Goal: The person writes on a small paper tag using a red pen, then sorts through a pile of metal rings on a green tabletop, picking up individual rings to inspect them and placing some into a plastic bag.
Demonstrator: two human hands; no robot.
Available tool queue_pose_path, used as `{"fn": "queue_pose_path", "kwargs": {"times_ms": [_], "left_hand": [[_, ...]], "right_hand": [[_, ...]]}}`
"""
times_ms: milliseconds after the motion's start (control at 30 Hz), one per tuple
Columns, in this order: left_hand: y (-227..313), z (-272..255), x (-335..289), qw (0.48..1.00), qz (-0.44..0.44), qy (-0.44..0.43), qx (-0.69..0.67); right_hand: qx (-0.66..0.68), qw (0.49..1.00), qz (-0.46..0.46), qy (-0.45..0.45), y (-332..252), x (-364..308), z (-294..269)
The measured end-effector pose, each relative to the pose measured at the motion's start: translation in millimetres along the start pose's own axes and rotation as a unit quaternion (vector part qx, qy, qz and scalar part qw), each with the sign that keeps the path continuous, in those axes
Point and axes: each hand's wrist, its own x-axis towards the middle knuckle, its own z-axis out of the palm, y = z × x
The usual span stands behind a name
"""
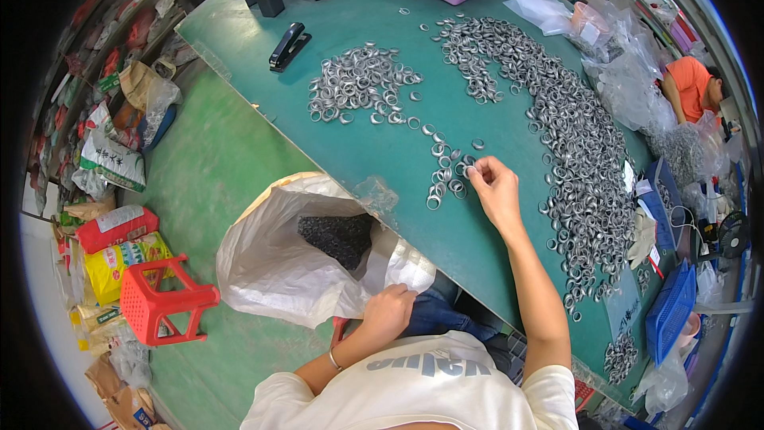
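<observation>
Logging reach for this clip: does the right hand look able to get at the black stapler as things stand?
Probably yes, with a longer stretch: the right hand is over the green table, and only low-lying rings sit between it and the black stapler, with nothing tall in the way.

shirt (398,394): white, softly creased
lettering (428,364): large, grey, printed across the front
sleeves (551,392): short, white, loose
bracelet (335,361): thin, silver-coloured, on the left wrist (348,349)
legwear (439,314): blue denim
hands (496,188): both bare
</observation>
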Motion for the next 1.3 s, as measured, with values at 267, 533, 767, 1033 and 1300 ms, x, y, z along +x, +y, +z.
{"fn": "queue_pose_path", "kwargs": {"times_ms": [267,533,767,1033,1300], "left_hand": [[1.6,0.2,1.0,1.000,-0.017,-0.024,0.004],[1.0,0.7,-1.1,1.000,-0.023,-0.012,0.001],[1.1,-1.3,0.9,1.000,-0.016,-0.024,0.001],[2.4,0.7,1.5,1.000,-0.003,-0.012,0.020],[4.1,-1.9,1.9,1.000,-0.007,-0.007,0.019]], "right_hand": [[0.103,0.966,-0.005,-0.239,-52.8,-69.7,30.1],[0.009,0.991,-0.131,0.002,-20.1,-23.4,17.9],[-0.174,0.969,-0.172,-0.026,7.2,11.6,1.7],[-0.121,0.989,-0.083,-0.014,14.4,4.6,-0.6],[-0.091,0.984,-0.152,-0.037,7.9,14.2,13.9]]}}
